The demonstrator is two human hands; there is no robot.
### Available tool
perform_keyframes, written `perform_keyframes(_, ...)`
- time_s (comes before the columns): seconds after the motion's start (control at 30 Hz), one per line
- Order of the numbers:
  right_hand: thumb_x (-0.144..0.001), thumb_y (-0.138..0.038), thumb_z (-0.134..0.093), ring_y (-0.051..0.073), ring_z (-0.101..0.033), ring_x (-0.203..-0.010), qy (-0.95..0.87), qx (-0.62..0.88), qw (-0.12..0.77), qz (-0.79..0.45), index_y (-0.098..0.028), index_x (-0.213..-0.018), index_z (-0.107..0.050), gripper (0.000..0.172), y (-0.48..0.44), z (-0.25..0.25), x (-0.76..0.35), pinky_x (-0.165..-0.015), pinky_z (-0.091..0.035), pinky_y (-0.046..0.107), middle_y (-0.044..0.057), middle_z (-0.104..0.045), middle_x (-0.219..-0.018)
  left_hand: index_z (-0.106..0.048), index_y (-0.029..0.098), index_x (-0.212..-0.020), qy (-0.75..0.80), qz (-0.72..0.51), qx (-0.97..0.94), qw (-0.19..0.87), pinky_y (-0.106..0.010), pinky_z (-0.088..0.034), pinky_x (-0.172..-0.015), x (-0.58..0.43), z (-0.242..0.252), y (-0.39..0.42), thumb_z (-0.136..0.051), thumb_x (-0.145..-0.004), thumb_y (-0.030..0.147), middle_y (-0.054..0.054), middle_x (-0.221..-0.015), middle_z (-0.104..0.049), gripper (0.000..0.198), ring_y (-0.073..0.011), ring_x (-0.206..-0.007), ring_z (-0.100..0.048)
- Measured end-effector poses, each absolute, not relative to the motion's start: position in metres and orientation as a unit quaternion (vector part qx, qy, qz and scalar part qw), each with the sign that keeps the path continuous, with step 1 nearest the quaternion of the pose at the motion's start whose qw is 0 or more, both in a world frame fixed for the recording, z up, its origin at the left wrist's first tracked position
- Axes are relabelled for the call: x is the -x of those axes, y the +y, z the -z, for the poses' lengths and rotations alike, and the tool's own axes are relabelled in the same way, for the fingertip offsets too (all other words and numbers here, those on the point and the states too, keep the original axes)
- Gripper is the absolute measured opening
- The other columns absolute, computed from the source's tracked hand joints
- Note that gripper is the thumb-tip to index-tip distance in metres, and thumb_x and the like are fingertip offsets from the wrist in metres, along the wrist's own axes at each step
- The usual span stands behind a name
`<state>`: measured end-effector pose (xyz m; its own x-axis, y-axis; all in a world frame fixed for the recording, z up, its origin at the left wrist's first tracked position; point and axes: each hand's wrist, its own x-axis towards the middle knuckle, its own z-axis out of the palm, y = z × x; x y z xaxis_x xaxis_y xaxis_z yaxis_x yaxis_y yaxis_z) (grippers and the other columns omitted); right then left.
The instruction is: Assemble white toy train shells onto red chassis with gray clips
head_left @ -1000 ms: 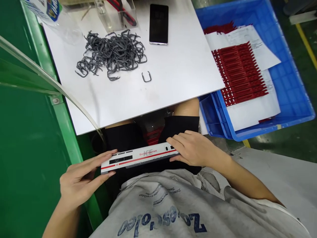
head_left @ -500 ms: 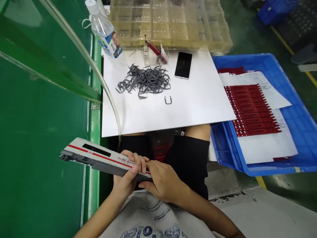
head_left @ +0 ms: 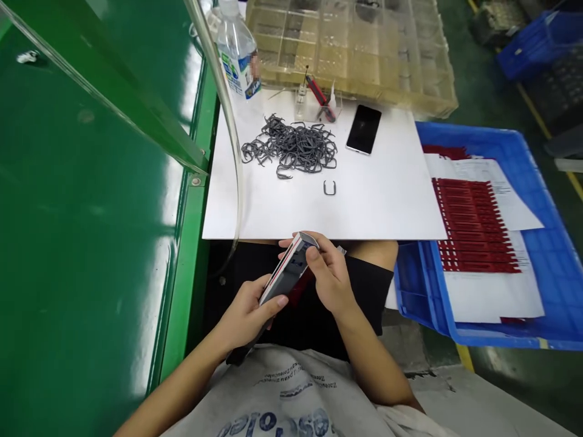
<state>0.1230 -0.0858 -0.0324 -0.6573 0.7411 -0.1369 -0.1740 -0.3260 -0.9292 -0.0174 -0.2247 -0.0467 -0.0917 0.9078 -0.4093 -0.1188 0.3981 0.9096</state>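
Over my lap I hold a white model train car (head_left: 286,273) with a red stripe, turned end-on so its far end points toward the white board (head_left: 378,206). My left hand (head_left: 248,312) grips its near part from the left, fingers wrapped round it. My right hand (head_left: 330,276) holds the far end, thumb pressed on its top. A pile of grey wire clips (head_left: 294,145) lies on the board beyond, with one single clip (head_left: 329,187) apart from it.
A black phone (head_left: 363,128), a water bottle (head_left: 237,51), a small clear holder with red tools (head_left: 319,100) and a clear compartment tray (head_left: 350,48) stand at the back. A blue crate (head_left: 542,200) with red parts and paper sits right. A green conveyor (head_left: 91,212) runs left.
The train car swung from lying sideways across my lap, out to the left, to pointing away from me. My right hand slid to its far end. The view tilted up.
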Motion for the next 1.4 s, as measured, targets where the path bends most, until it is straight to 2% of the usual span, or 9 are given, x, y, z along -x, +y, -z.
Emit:
perform_keyframes(0.23, -0.105, -0.06, -0.075, 0.026, -0.084, -0.097, -0.472, 0.274, 0.324, -0.773, -0.023, -0.123, -0.074, 0.041, -0.083, 0.047, -0.129, -0.085, -0.071, 0.041, 0.012, -0.086, -0.121, -0.066, 0.02, -0.096, 0.636, -0.394, -0.36, 0.558, -0.024, -0.038, -0.049, 0.014, 0.044, -0.228, -0.072, -0.101, 0.068, 0.005, -0.06, -0.06, 0.048, -0.0147, -0.05, -0.056)
perform_keyframes(0.37, -0.101, -0.062, -0.081, 0.024, -0.082, -0.097, -0.562, 0.249, 0.286, -0.735, -0.022, -0.123, -0.078, 0.046, -0.079, 0.042, -0.144, -0.085, -0.068, 0.036, 0.011, -0.086, -0.117, -0.068, 0.018, -0.088, 0.644, -0.372, -0.403, 0.533, -0.024, -0.035, -0.056, 0.021, 0.048, -0.227, -0.086, -0.091, 0.058, 0.005, -0.064, -0.058, 0.044, -0.0124, -0.059, -0.051)
perform_keyframes(0.53, -0.096, -0.067, -0.084, 0.024, -0.082, -0.104, -0.695, 0.064, 0.161, -0.698, -0.022, -0.135, -0.076, 0.06, -0.049, 0.029, -0.147, -0.09, -0.066, 0.033, 0.009, -0.085, -0.121, -0.066, 0.019, -0.122, 0.409, -0.39, -0.275, 0.778, -0.028, -0.056, -0.062, 0.036, 0.058, -0.236, -0.103, -0.071, 0.059, -0.005, -0.088, -0.081, 0.074, -0.02, -0.068, -0.071)
perform_keyframes(0.6, -0.097, -0.061, -0.085, 0.025, -0.081, -0.114, -0.776, 0.027, 0.151, -0.612, -0.024, -0.141, -0.075, 0.059, -0.011, 0.027, -0.147, -0.101, -0.065, 0.037, 0.01, -0.083, -0.129, -0.064, 0.019, -0.119, 0.344, -0.411, -0.226, 0.814, -0.026, -0.055, -0.055, 0.039, 0.062, -0.239, -0.101, -0.075, 0.065, -0.004, -0.08, -0.078, 0.073, -0.017, -0.059, -0.066)
perform_keyframes(0.7, -0.111, -0.034, -0.067, 0.031, -0.071, -0.133, -0.894, 0.131, 0.202, -0.377, -0.026, -0.142, -0.076, 0.033, 0.065, 0.032, -0.147, -0.118, -0.057, 0.053, 0.013, -0.077, -0.146, -0.063, 0.018, -0.103, 0.324, -0.453, -0.218, 0.801, -0.021, -0.049, -0.052, 0.042, 0.064, -0.241, -0.092, -0.085, 0.069, -0.002, -0.069, -0.07, 0.061, -0.0128, -0.053, -0.061)
perform_keyframes(0.87, -0.104, -0.002, -0.045, 0.034, -0.06, -0.151, -0.984, 0.096, 0.067, -0.136, -0.026, -0.148, -0.075, 0.058, 0.149, 0.041, -0.138, -0.121, -0.052, 0.061, 0.008, -0.075, -0.155, -0.061, 0.018, -0.111, 0.341, -0.483, -0.219, 0.776, -0.021, -0.049, -0.055, 0.046, 0.068, -0.243, -0.092, -0.09, 0.062, -0.003, -0.08, -0.072, 0.057, -0.013, -0.057, -0.065)
perform_keyframes(1.03, -0.113, -0.024, -0.055, 0.034, -0.071, -0.127, -0.993, 0.084, 0.053, -0.055, -0.021, -0.139, -0.08, 0.036, 0.146, 0.036, -0.138, -0.107, -0.059, 0.053, 0.013, -0.084, -0.134, -0.065, 0.017, -0.115, 0.4, -0.476, -0.231, 0.748, -0.02, -0.049, -0.055, 0.045, 0.073, -0.245, -0.089, -0.094, 0.059, 0.002, -0.078, -0.064, 0.053, -0.0097, -0.056, -0.06)
perform_keyframes(1.17, -0.111, -0.036, -0.061, 0.037, -0.07, -0.13, -0.983, 0.141, 0.087, -0.082, -0.015, -0.148, -0.073, 0.045, 0.131, 0.044, -0.144, -0.107, -0.062, 0.056, 0.02, -0.078, -0.143, -0.066, 0.017, -0.11, 0.416, -0.468, -0.246, 0.74, -0.02, -0.048, -0.053, 0.042, 0.069, -0.239, -0.088, -0.095, 0.06, 0.003, -0.078, -0.062, 0.051, -0.0099, -0.056, -0.059)
perform_keyframes(1.4, -0.113, -0.034, -0.062, 0.031, -0.079, -0.115, -0.927, 0.199, 0.232, -0.218, -0.024, -0.119, -0.087, 0.027, 0.106, 0.064, -0.137, -0.103, -0.067, 0.055, 0.01, -0.086, -0.124, -0.067, 0.016, -0.099, 0.52, -0.462, -0.313, 0.647, -0.024, -0.053, -0.052, 0.037, 0.073, -0.242, -0.083, -0.097, 0.059, 0.0, -0.079, -0.062, 0.045, -0.0137, -0.056, -0.065)
